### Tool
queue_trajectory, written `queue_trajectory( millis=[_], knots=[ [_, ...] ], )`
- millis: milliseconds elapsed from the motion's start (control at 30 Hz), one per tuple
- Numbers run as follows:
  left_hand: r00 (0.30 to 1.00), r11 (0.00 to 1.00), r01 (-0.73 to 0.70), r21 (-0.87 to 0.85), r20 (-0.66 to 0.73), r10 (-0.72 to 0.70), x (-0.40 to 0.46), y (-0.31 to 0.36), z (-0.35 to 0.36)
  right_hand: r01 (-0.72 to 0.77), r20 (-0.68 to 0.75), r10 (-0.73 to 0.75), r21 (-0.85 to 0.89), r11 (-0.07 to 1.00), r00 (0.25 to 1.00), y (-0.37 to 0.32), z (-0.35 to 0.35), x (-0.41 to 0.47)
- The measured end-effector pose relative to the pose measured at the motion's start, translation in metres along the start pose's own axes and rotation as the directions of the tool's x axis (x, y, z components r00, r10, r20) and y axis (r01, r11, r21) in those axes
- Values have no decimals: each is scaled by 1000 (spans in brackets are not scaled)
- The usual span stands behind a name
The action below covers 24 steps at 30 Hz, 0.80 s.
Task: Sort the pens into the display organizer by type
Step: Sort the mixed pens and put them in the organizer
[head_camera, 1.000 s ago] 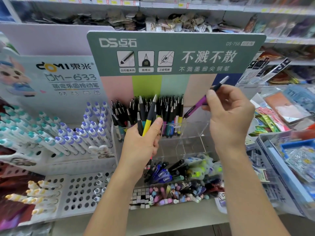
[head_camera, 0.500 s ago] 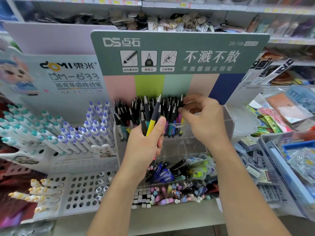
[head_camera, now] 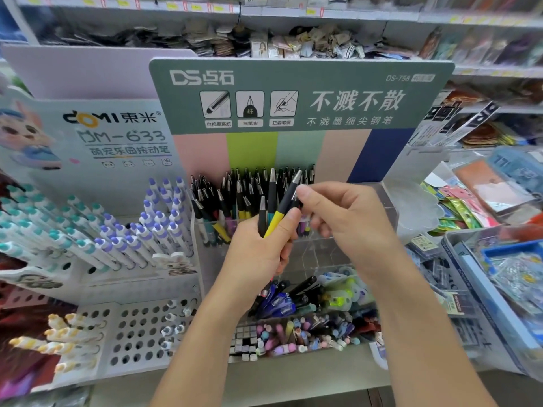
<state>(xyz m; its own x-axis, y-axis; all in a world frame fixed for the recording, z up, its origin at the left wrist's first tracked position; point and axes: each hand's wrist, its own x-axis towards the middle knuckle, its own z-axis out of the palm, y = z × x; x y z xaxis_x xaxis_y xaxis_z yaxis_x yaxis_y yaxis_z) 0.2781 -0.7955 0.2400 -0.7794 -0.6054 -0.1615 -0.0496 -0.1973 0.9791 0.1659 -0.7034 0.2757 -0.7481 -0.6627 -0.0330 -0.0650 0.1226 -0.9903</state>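
While the left hand [head_camera: 258, 254] grips a few pens [head_camera: 271, 210] upright before the clear organizer [head_camera: 317, 254], the right hand [head_camera: 349, 221] pinches the top of the yellow pen [head_camera: 280, 212] with curled fingers [head_camera: 311, 192].

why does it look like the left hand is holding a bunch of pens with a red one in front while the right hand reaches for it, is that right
Not quite: the front pen is yellow with a black upper half, not red. The head view shows the left hand gripping the bunch of pens and the right hand pinching that pen near its top.
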Motion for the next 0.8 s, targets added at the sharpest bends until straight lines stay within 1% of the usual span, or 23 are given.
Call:
queue_trajectory(
  millis=[67, 133, 267, 300, 367, 400, 467, 533, 567, 600, 633, 667, 700, 733, 800],
  knots=[
    [1000, 1000, -1, 15, 15, 1, 1, 0, 3, -64, -15, 66, 129, 990, 998, 6, 7, -2],
    [1000, 1000, -7, 28, 6, 6, 1, 0, 3, -90, -26, 97, 182, 979, 995, 12, 10, -2],
    [999, 995, -34, 94, -1, 35, 1, -2, 1, -93, -17, 99, 200, 975, 995, 14, 10, -4],
    [1000, 996, -26, 86, -5, 27, 1, -2, 2, -89, -23, 96, 192, 977, 995, 14, 11, -4],
    [1000, 1000, 10, -2, -27, -10, -1, -2, 4, -80, -22, 86, 188, 979, 996, 13, 13, -3],
    [998, 999, 20, -43, -52, -22, -2, -3, 6, -63, -25, 69, 194, 979, 997, 12, 14, -3],
    [990, 998, 14, -65, -142, -23, -2, -4, 7, 1, -70, 18, 260, 966, 997, 8, 13, -3],
    [972, 998, 3, -61, -234, -17, 0, -4, 2, 108, -194, -41, 346, 932, 980, 3, 5, -1],
    [966, 998, -1, -59, -258, -15, 2, -3, -1, 182, -284, -78, 359, 915, 956, 1, -1, 1],
    [964, 998, -7, -56, -266, -9, 3, -3, -4, 261, -378, -124, 336, 905, 917, -1, -8, 5],
    [964, 998, -11, -57, -266, -5, 3, -3, -6, 334, -460, -185, 267, 904, 868, -4, -14, 8],
    [963, 998, -9, -65, -268, -9, 3, -4, -8, 391, -514, -262, 159, 906, 817, -5, -19, 12],
    [962, 997, -4, -76, -271, -17, 3, -4, -9, 425, -535, -340, 41, 904, 773, -5, -22, 15],
    [963, 997, 0, -83, -270, -23, 3, -5, -10, 441, -529, -405, -63, 895, 746, -4, -24, 18],
    [967, 996, -2, -88, -254, -20, 2, -5, -10, 434, -480, -472, -196, 879, 740, 1, -24, 22]
  ],
)
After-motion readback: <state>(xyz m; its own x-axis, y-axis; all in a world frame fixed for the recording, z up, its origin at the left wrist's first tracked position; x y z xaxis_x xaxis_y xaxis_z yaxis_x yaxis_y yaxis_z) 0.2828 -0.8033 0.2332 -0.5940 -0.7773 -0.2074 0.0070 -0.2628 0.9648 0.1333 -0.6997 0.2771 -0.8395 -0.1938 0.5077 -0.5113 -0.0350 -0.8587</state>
